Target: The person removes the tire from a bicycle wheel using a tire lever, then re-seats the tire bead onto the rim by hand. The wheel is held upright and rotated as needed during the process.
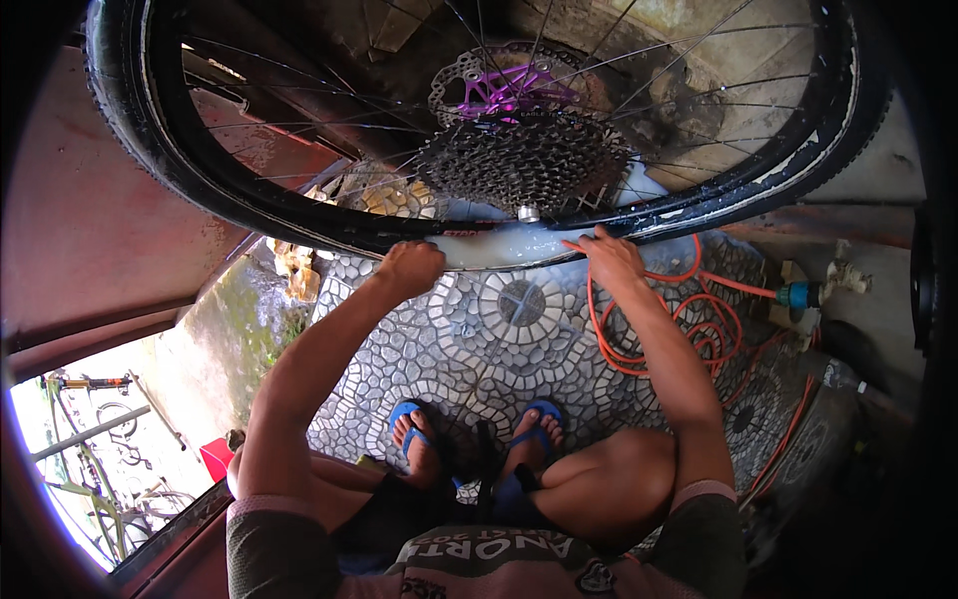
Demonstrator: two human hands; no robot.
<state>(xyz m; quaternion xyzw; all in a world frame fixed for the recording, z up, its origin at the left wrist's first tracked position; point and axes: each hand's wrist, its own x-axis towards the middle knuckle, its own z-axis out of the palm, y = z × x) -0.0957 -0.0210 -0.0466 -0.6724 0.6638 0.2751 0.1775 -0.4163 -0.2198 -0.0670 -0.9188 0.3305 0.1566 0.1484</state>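
A bicycle wheel spans the upper part of the head view, its black tire (289, 232) dark and smeared with white. Along its near edge, between the hands, milky white liquid (509, 248) coats the tire. My left hand (411, 268) is closed on the tire's near edge, left of the liquid. On the other side of it, my right hand (613, 260) grips the same edge, its fingertips turned inward. Toward the hub sit a black cassette (524, 160) of many sprockets and a purple-centred disc rotor (514, 85).
An orange hose (604, 334) lies coiled at the right, joined to a blue connector (793, 295). A clear bottle (840, 375) lies near the wall. The pebble-patterned floor (399, 339) holds a round drain (519, 301). A bicycle frame (85, 469) shows outside, lower left.
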